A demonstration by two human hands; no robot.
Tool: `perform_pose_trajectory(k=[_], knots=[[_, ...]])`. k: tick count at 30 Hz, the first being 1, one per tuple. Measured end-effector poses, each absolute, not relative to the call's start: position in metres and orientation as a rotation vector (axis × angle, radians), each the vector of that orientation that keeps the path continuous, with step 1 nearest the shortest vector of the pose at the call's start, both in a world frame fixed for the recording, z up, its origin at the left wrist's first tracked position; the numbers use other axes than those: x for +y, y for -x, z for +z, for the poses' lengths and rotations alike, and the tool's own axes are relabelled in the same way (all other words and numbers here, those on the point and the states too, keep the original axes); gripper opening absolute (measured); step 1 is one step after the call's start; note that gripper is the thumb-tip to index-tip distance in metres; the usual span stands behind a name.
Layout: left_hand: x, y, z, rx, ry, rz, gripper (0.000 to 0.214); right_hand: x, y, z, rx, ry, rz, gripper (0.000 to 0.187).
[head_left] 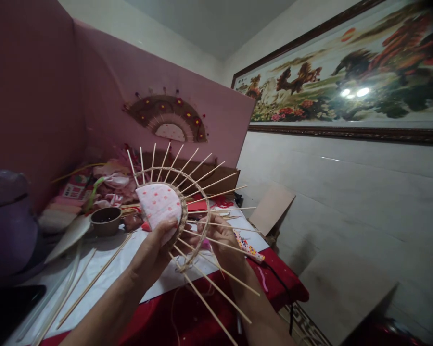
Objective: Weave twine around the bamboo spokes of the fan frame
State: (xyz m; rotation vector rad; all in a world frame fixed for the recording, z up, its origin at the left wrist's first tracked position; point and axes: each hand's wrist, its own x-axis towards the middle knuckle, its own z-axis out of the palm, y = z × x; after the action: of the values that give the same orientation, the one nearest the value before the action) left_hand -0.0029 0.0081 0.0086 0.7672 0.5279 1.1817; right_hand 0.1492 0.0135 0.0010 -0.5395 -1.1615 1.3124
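A half-round fan frame (183, 206) is held up in front of me over the table. Thin wooden sticks spread out from its pale pink half-disc (160, 204), which is padded cloth dotted with small red spots. Braided twine (203, 191) runs as an arc across the sticks. My left hand (153, 252) grips the half-disc at its lower end, thumb on the cloth front. Behind the sticks on the right, the bent fingers of my right hand (218, 238) close at the twine arc; its fingertips are partly hidden. A loose strand hangs below the frame.
A finished fan (169, 115) hangs on the pink board (223, 115). On the white-covered table stand a brown bowl (106, 221), loose sticks (95, 278) and a cloth pile (111, 185). A dotted glue gun (248, 246) with a black cable lies at right. A purple appliance (9, 226) stands left.
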Motion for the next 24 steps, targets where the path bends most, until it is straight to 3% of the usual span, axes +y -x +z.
perform_pose_trajectory(k=[10, 24], knots=[[0.003, 0.005, 0.013, 0.567, -0.844, 1.095, 0.016, 0.018, -0.174, 0.005, -0.948, 0.568, 1.338, 0.014], [0.011, 0.008, 0.006, 0.625, -0.863, 1.128, 0.014, 0.026, -0.204, 0.003, -1.166, 0.658, 1.123, 0.017]])
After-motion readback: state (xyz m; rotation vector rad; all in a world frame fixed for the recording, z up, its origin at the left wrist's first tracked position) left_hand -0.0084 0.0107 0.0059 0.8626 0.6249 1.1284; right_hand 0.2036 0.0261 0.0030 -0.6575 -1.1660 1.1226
